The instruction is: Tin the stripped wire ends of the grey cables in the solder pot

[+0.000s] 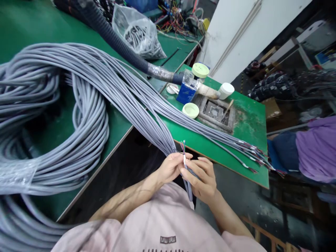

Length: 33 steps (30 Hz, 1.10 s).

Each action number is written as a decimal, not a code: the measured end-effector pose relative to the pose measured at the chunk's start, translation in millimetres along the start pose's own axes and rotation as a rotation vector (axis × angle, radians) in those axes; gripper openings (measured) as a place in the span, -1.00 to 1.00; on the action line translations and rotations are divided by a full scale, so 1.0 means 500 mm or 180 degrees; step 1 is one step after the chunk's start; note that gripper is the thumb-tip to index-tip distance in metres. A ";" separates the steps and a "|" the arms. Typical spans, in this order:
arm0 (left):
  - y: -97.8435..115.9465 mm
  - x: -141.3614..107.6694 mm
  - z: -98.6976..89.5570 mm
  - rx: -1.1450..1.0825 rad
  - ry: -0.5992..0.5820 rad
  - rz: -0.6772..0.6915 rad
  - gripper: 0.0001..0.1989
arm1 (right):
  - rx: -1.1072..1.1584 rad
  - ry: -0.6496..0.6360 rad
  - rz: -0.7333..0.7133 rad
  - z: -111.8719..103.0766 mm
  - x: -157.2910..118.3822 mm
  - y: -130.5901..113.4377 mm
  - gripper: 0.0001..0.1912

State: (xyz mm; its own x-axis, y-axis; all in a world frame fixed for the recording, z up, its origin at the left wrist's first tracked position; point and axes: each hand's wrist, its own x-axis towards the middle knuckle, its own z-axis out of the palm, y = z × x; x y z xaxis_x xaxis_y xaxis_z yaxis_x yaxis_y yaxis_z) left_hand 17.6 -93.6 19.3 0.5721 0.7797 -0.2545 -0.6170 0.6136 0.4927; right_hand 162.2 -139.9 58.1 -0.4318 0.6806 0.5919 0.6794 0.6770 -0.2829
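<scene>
The green bench (26,21) extends from nine toward twelve o'clock and bears a bulky coil of grey cable (65,157) at nine o'clock, judged heavy and springy. A cable run (168,108) extends to four o'clock.

The right hand (202,175) and left hand (170,166) meet at five o'clock. Right fingers wrap the held cable (189,191); left thumb and forefinger pinch close to its white sleeve (184,159). The cable appears light at this end, smooth and semi-stiff; the jacket below the sleeve is the sound place to hold. Above the sleeve, coloured wires (183,145) stand splayed, thin and presumably easily bent; gripping there is inadvisable.
</scene>
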 end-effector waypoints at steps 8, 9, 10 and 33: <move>-0.007 -0.005 0.003 -0.0007 0.0174 0.0049 -0.57 | 0.0689 0.0152 0.0394 0.007 -0.028 -0.012 -0.44; -0.009 -0.004 0.004 0.0079 0.0218 0.0132 -0.59 | 0.0867 0.0154 0.0505 0.007 -0.032 -0.014 -0.43; -0.011 -0.003 0.004 0.0206 0.0264 0.0220 -0.60 | 0.1044 0.0159 0.0640 0.007 -0.036 -0.015 -0.43; -0.032 -0.004 0.038 0.1786 0.0314 0.0767 -0.66 | 0.2290 0.0151 0.2940 0.016 -0.074 -0.038 -0.82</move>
State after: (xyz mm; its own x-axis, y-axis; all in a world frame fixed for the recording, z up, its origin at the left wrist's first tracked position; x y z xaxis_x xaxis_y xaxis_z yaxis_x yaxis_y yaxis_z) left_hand 36.8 -107.3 27.9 0.3829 0.9125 -0.1441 -0.3292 0.2805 0.9017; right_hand 160.8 -175.8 35.5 0.0829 0.9958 -0.0386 0.2245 -0.0564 -0.9728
